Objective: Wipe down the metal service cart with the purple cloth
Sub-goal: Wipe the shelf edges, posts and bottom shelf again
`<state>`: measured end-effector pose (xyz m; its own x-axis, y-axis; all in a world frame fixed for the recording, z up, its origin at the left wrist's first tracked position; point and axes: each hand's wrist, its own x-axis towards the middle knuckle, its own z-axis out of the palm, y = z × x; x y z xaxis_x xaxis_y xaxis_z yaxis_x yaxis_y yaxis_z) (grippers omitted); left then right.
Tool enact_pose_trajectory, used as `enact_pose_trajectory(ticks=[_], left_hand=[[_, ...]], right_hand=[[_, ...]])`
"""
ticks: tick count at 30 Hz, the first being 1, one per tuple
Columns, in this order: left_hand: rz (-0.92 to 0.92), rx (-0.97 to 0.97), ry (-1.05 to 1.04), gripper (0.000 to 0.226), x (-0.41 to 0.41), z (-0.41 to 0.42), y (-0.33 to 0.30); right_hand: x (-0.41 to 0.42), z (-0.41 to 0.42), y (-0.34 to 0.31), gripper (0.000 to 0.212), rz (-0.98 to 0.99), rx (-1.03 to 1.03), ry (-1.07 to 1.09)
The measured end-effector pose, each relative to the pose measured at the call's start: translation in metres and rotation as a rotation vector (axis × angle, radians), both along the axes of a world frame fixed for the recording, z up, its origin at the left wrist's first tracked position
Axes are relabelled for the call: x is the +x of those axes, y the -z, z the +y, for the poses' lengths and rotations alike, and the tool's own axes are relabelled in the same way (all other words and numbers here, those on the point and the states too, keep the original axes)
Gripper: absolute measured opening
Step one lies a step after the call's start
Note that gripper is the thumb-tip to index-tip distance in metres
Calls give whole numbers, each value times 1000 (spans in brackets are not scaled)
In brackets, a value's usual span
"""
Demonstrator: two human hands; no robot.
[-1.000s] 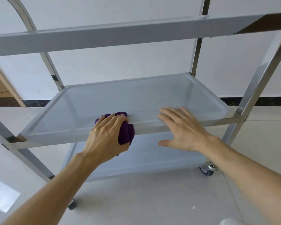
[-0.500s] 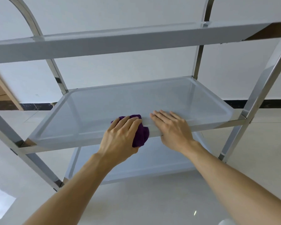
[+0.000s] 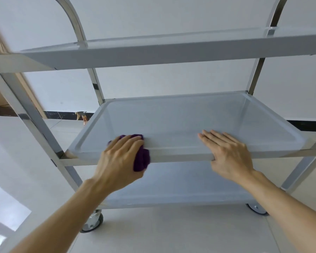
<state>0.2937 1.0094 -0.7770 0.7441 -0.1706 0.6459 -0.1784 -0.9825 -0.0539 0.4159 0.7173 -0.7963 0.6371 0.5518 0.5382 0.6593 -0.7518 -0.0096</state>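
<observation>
No text, label, brand, number or sign can be read anywhere in this view. The metal service cart [image 3: 171, 52] shows only plain, unmarked surfaces.
</observation>
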Motion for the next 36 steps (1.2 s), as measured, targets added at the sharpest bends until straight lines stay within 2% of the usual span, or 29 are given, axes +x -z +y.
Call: enact_pose_trajectory(ticks=[3,6,10,14,19,22,29,32,36], left_hand=[[14,2,92,38,25,-51,4],[80,18,126,53,38,-72,3],[139,50,163,74,28,-38,1],[197,64,55,84,4,21,0],[191,45,-106,78,-36,97,0],[136,37,-134,76,-49,117,3],[17,-26,-63,67,-42,124,17],[-38,-82,-34,64,-44,126,23],[-79,-140,7,61,-51,125,31]], right_hand=[[0,-3,-1,85,10,-3,-10],[1,-7,-2,84,23,-20,-9],[5,-11,-4,85,46,-18,-9],[8,-13,-2,88,41,-26,2],[9,-12,-3,87,26,-25,9],[6,-11,-4,88,11,-33,3],[-7,4,-15,84,22,-149,60],[-19,45,-23,90,17,-245,-8],[-24,105,-22,92,114,-335,-83]])
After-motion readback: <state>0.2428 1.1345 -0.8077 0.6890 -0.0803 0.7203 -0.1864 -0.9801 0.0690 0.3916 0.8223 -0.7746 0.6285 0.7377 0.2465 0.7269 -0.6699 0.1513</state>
